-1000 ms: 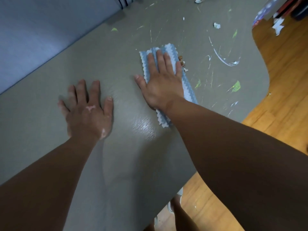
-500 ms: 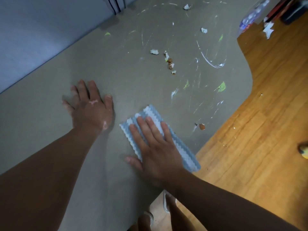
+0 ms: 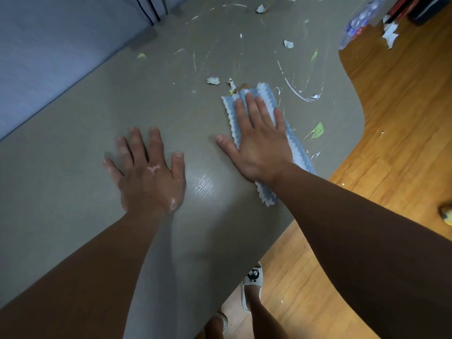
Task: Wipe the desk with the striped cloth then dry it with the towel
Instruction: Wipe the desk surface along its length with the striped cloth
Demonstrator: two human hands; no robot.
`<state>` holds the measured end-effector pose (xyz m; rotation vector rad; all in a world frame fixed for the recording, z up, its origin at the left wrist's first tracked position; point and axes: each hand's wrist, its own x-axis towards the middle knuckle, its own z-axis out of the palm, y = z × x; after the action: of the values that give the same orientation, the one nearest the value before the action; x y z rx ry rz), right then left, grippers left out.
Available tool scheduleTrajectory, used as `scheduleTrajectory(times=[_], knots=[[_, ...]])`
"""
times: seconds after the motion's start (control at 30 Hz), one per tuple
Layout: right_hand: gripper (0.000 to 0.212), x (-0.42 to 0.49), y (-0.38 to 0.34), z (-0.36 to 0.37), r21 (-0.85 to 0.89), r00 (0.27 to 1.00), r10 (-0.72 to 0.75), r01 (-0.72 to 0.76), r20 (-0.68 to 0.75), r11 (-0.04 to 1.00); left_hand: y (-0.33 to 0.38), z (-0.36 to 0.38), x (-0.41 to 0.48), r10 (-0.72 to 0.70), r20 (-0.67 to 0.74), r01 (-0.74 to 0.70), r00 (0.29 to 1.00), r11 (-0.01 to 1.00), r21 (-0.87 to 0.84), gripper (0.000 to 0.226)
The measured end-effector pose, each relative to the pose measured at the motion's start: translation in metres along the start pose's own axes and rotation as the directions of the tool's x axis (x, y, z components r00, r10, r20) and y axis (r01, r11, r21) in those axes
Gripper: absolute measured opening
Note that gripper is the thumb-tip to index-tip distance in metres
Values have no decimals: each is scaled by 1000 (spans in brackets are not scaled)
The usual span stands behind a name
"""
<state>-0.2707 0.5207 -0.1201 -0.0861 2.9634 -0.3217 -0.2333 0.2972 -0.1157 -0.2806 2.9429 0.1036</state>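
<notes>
right hand (image 3: 259,143) flat on striped cloth (image 3: 263,92) | left hand (image 3: 149,174) flat on desk (image 3: 73,155)

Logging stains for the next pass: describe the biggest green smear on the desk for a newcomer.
Find the curved right edge of the grey desk, by the wooden floor. Just right of the striped cloth lies the green smear, broader than the thin streaks farther back.

We see a grey tabletop (image 3: 102,123) — smooth, faintly glossy where light catches a fine grain, smeared with dried paint. The striped cloth (image 3: 263,92) looks soft, ribbed fabric — the floor (image 3: 396,123) is varnished wood.
</notes>
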Motion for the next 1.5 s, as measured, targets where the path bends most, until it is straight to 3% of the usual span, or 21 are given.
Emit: scheduleTrajectory(times=[0.17,0.4,0.53,0.87,1.1,1.27,1.4,1.5], knots=[[94,-15,-20,2,22,998,67,-67,20,998,2,1,4,2,-10,-2,1000,1000,2,73],[94,-121,-47,23,-34,976,-202,206,81,978,2,3,6,8,-25,-8,1000,1000,12,72],[90,-129,-25,23,-30,956,-285,288,61,957,1,3,6,13,-28,-12,1000,1000,7,72],[89,-44,61,-2,-46,999,-43,41,-32,998,-1,3,8,6,-5,-5,1000,1000,27,73],[91,-55,27,1,40,984,176,-176,-14,984,9,2,14,-35,49,34,998,999,27,74],[94,-115,-17,21,21,996,-85,86,-19,996,19,3,16,-53,20,53,998,999,-2,73],[90,-116,9,18,-42,959,-282,283,35,958,24,3,22,-60,3,60,998,998,16,74],[91,-96,40,6,-67,943,-326,331,74,941,29,3,31,-61,1,61,998,998,30,76]])
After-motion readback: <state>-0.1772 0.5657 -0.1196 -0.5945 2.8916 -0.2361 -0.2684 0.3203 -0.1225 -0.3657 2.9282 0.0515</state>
